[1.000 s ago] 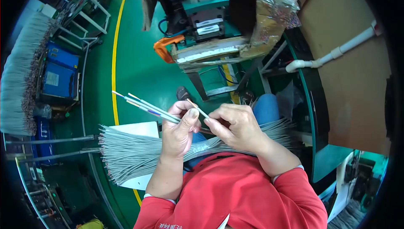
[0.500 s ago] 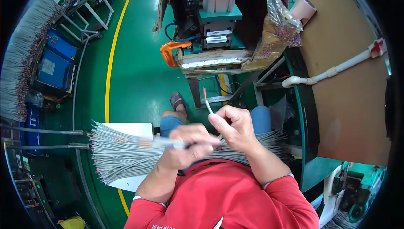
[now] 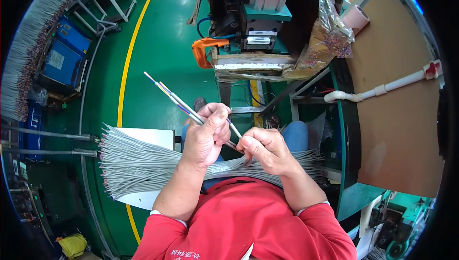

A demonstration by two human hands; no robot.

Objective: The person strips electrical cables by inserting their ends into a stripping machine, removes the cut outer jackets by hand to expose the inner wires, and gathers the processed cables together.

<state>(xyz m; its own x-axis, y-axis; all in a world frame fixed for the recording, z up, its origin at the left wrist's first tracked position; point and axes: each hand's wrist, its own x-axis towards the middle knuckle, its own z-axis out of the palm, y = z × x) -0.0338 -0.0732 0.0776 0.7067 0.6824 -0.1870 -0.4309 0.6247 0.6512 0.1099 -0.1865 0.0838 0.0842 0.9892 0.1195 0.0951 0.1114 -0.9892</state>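
Observation:
My left hand (image 3: 209, 133) is closed round a few grey cables (image 3: 181, 103), whose stripped ends with coloured inner wires point up and to the left. Close beside it, my right hand (image 3: 268, 151) pinches a single grey cable (image 3: 235, 129) between thumb and forefinger; its stripped end reaches the fingers of my left hand. I cannot tell whether the two touch. Beneath both hands, a thick bundle of grey cables (image 3: 138, 164) lies across my lap, with its ends fanned out over a white board (image 3: 149, 136) on the left.
Ahead stands a press-like machine (image 3: 267, 16) in a torn cardboard box, with an orange handle (image 3: 205, 52) at its side. A brown panel with a white pipe (image 3: 389, 88) rises on the right. More grey cables (image 3: 36, 44) hang at the far left, above blue bins (image 3: 62, 61).
My left hand has risen and turned, and its cables now point up-left instead of lying level. My right hand has lowered slightly, its cable now tilting towards the left hand. The view has shifted a little.

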